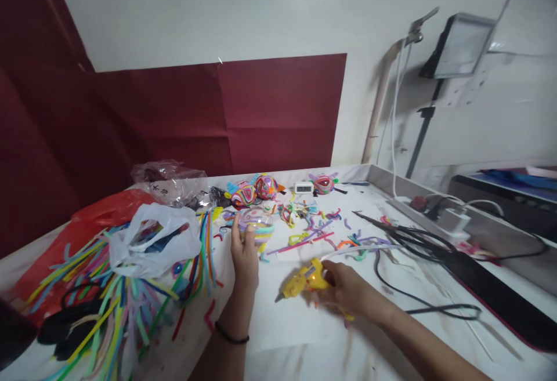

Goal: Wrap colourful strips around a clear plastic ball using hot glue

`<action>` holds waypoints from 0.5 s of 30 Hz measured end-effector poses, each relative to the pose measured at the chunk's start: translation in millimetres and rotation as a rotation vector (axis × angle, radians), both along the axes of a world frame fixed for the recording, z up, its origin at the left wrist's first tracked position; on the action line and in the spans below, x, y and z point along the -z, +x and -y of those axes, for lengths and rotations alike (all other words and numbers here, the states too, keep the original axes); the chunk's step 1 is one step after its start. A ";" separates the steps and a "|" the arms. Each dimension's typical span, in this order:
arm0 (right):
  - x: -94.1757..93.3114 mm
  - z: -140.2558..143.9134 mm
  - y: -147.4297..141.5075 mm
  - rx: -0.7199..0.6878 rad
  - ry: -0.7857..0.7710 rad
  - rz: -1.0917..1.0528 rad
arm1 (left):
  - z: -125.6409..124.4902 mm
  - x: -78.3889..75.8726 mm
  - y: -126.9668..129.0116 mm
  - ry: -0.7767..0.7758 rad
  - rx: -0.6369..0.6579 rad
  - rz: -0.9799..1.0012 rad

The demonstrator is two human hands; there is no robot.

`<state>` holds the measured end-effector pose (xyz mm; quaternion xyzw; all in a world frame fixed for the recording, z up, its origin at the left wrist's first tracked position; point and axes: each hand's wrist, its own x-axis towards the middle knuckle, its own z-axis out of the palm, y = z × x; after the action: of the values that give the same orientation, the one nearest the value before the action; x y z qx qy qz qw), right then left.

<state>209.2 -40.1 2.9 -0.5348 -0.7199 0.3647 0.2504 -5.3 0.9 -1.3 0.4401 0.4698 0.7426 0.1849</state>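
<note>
While bare table [300, 326] lies open near the front edge, left hand [244, 251] grips the clear ball [256, 222], right hand [346, 288] clutching the glue gun [303, 279].

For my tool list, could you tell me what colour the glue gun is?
Yellow; the glue gun shows best in the head view.

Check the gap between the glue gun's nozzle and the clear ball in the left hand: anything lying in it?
Mostly bare white table. The right hand holds the glue gun, nozzle pointing left; the left hand grips the clear ball beyond it. Only small pipe-cleaner scraps lie beside the ball.
</note>
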 end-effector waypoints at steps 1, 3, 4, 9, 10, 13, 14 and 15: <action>-1.3 0.5 -0.8 0.025 0.062 0.078 | 0.5 -0.2 0.7 -0.018 0.004 0.024; -7.6 1.1 -2.4 0.076 0.149 0.162 | 2.4 -1.7 2.2 -0.062 0.015 0.046; -12.2 1.0 -3.6 0.099 0.194 0.178 | 3.7 -2.7 2.9 -0.076 0.018 0.027; -35.8 -6.6 -22.2 0.068 0.517 -0.047 | 9.6 -5.3 7.5 -0.056 -0.007 -0.175; -38.2 -9.3 -28.4 0.074 0.521 -0.141 | 10.6 -5.2 8.6 -0.042 -0.007 -0.207; -39.1 -17.5 -46.5 0.141 0.472 -0.326 | 13.1 -4.5 11.8 -0.010 0.011 -0.253; -38.2 -19.7 -51.2 0.154 0.443 -0.366 | 13.7 -4.3 12.7 0.000 0.010 -0.257; -37.3 -21.5 -54.8 0.155 0.408 -0.398 | 14.3 -4.1 13.5 0.007 0.006 -0.259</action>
<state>154.3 -18.6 40.2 -0.4447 -0.6723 0.2898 0.5160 8.2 -13.4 2.8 0.5346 0.4857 0.6805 0.1233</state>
